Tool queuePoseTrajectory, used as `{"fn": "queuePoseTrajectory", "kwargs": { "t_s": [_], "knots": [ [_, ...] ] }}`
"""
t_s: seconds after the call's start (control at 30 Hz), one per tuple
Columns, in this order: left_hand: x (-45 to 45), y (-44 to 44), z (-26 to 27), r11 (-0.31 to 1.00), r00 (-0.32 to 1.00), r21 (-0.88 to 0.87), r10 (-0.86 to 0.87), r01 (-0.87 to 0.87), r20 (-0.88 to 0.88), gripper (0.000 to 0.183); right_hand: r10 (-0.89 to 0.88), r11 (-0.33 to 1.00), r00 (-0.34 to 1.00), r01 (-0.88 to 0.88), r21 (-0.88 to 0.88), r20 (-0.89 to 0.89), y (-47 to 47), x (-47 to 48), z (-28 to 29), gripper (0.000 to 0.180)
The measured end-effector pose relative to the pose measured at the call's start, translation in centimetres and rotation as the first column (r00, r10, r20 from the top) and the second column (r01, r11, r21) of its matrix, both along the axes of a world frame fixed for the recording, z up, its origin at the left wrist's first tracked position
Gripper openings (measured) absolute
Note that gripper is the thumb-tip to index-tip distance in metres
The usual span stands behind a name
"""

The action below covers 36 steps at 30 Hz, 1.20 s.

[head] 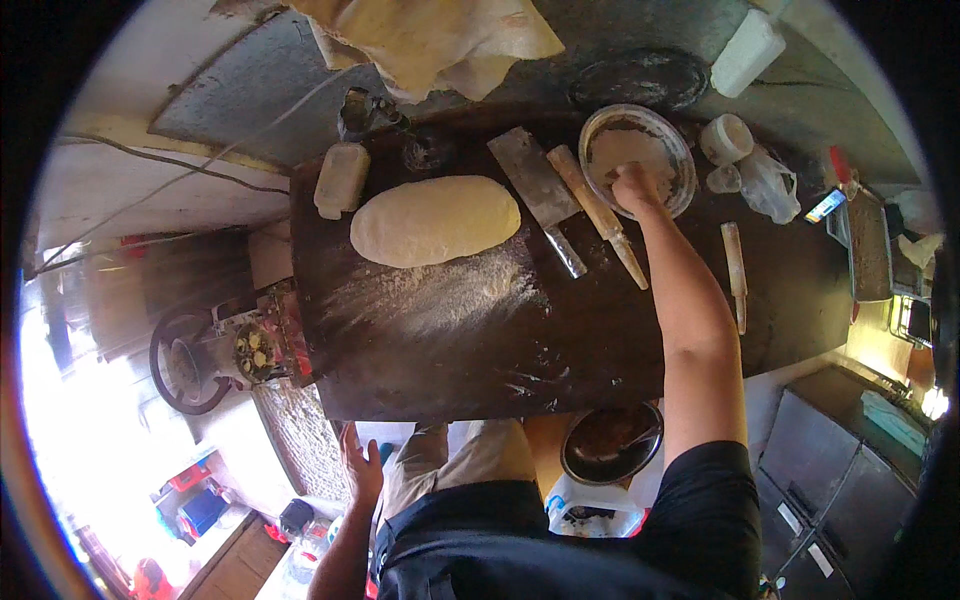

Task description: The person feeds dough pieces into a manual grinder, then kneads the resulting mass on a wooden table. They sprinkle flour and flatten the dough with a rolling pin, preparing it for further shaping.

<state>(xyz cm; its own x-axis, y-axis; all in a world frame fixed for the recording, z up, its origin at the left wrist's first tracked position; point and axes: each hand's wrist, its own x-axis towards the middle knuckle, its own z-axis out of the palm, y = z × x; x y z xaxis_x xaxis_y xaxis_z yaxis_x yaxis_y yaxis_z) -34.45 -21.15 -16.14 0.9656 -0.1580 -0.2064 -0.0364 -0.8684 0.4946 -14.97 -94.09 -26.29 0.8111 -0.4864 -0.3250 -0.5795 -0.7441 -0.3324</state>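
My right hand [634,187] reaches into a round metal bowl [684,196] of flour [615,148] at the back of the dark table [600,341]. Its fingers point down and are partly hidden, so whether they hold flour cannot be told. My left hand [362,463] hangs at the table's front edge, empty, with the thumb apart from the fingers. A large oval of dough [435,221] rests on the left half of the table. Flour is scattered [450,292] in front of it. A broad metal cleaver-like scraper [534,176] and a wooden rolling pin [596,214] lie between dough and bowl.
A smaller rolling pin [733,262] lies right of my forearm. Behind the dough stands a plastic container [342,180]. A white tub [726,139] and a plastic bag [771,187] sit at back right. Under the front edge is a dark basin [611,446]; a handwheel machine [187,364] stands left.
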Motion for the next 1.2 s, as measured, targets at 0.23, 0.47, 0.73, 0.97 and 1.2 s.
{"fn": "queuePoseTrajectory", "kwargs": {
  "t_s": [0.23, 0.47, 0.73, 0.97, 1.2],
  "knots": [
    [1.7, 1.9, -1.7, 0.989, 0.992, -0.117, 0.078, -0.090, -0.098, 0.056, -0.943, -0.034, 0.328, 0.086, 0.996, -0.061, -2.6, -9.0, 6.4, 0.016],
    [4.6, 2.3, -3.7, 0.989, 0.997, -0.141, -0.054, 0.047, -0.048, 0.056, -0.961, 0.268, -0.049, 0.060, 0.961, 0.271, -5.5, -27.7, 15.2, 0.022],
    [6.5, 0.8, -1.2, 0.990, 0.993, -0.109, -0.100, 0.092, -0.065, 0.056, -0.998, 0.066, 0.021, 0.227, 0.972, 0.063, 5.3, -31.4, 1.4, 0.029],
    [5.3, 2.4, -0.6, 0.992, 0.992, -0.125, -0.004, -0.011, -0.124, 0.054, -0.916, 0.395, -0.062, 0.034, 0.918, 0.396, -0.9, -41.6, 6.1, 0.026],
    [4.1, 3.7, 0.3, 0.981, 0.985, -0.085, -0.175, 0.172, -0.017, 0.056, -0.743, 0.577, 0.658, 0.535, 0.617, 0.125, 29.9, -26.1, -3.1, 0.027]
  ]
}}
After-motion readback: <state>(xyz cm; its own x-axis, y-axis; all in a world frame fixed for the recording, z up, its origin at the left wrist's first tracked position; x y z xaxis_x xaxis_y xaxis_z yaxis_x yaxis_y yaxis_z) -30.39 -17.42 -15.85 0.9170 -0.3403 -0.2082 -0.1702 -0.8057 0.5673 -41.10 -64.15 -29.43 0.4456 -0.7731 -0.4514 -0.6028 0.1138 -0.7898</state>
